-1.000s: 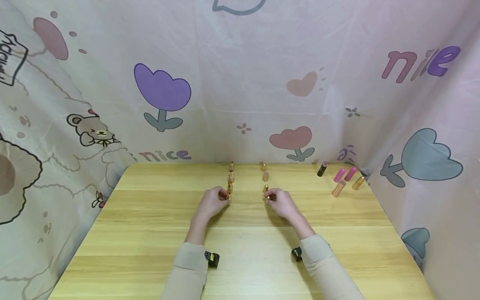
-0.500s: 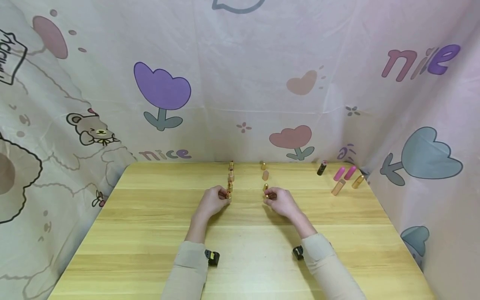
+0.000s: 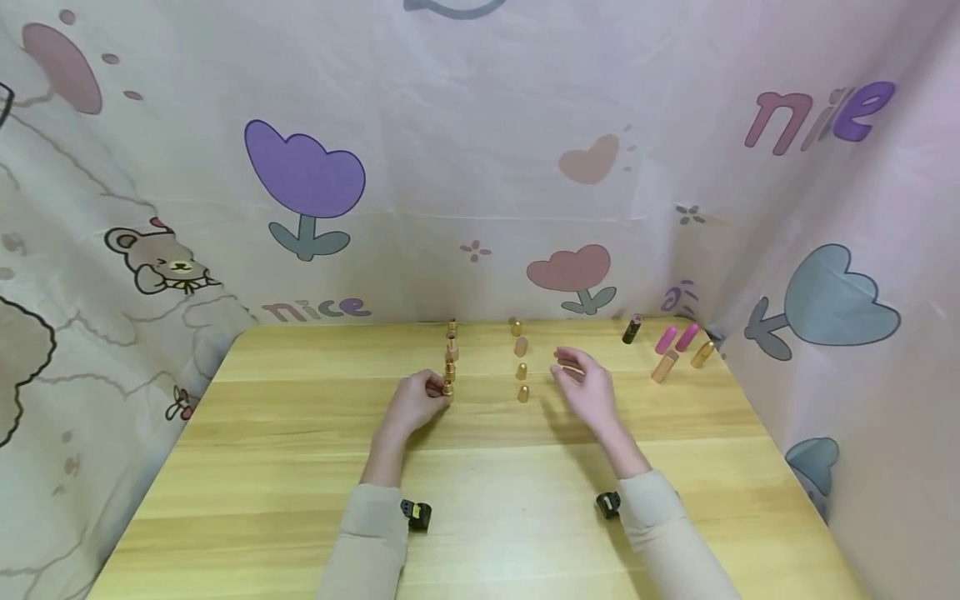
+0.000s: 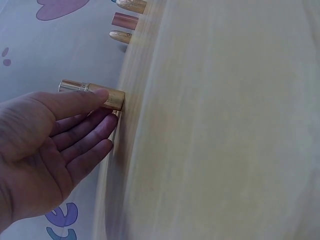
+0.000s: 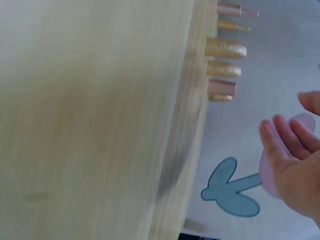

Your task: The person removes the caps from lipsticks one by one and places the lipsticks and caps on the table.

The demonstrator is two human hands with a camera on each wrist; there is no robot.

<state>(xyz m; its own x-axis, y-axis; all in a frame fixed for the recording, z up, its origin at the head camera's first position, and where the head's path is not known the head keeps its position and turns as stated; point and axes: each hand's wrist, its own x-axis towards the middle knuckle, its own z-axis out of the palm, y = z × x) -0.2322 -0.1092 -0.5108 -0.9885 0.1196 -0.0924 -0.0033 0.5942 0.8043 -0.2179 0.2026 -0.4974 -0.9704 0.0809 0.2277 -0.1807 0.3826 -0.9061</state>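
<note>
My left hand (image 3: 414, 403) pinches a gold lipstick tube (image 4: 114, 98) between thumb and fingers; its base is at the tabletop. This uncapped tube is the nearest in a column of upright lipstick tubes (image 3: 451, 370) that runs toward the back edge. To its right stands a matching column of caps, the nearest a gold cap (image 3: 523, 393) and the third one a pinkish-tan cap (image 3: 521, 346). My right hand (image 3: 588, 390) is raised to the right of the caps, fingers loosely bent, holding nothing. In the right wrist view its fingers are apart from every cap.
At the back right of the wooden table (image 3: 300, 467) stand a black lipstick (image 3: 632, 328), two magenta lipsticks (image 3: 665, 340), a tan lipstick (image 3: 664, 367) and a gold lipstick (image 3: 702, 354). A printed cloth (image 3: 435, 167) hangs behind the table and along its sides.
My right hand has let go of the nearest gold cap, leaving it standing, and has moved right and up. The left hand stays at its lipstick tube. The head view has shifted slightly.
</note>
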